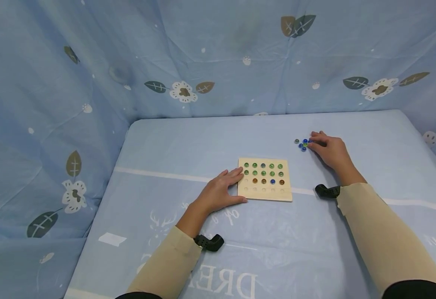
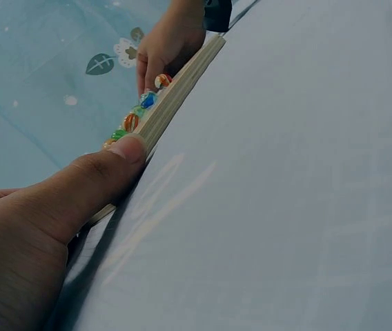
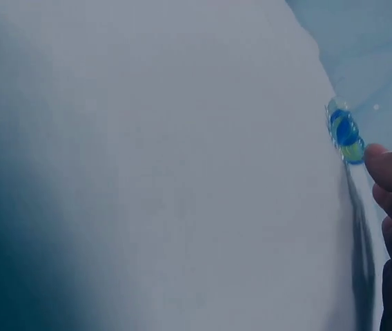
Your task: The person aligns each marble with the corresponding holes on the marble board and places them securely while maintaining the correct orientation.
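My left hand point(image 1: 220, 192) holds a pale wooden board point(image 1: 266, 195) at its left side. The thumb presses by the near corner and the fingertips touch the left edge. Glass marbles point(image 1: 263, 172) sit in rows of round hollows: green ones in the two far rows, amber ones and a blue one in the third. The hollows of the nearest row look bare. Behind and to the right, my right hand point(image 1: 330, 151) pinches a blue marble point(image 1: 310, 140) between thumb and fingers, largely hidden. Touching its thumb is a small cluster of blue and green marbles point(image 3: 344, 131).
A light blue printed cloth point(image 1: 188, 145) covers the table. Patterned fabric point(image 1: 232, 54) rises like walls at the back and left. A white patch point(image 1: 112, 239) lies at the left. Each wrist carries a dark camera mount point(image 1: 327, 191).
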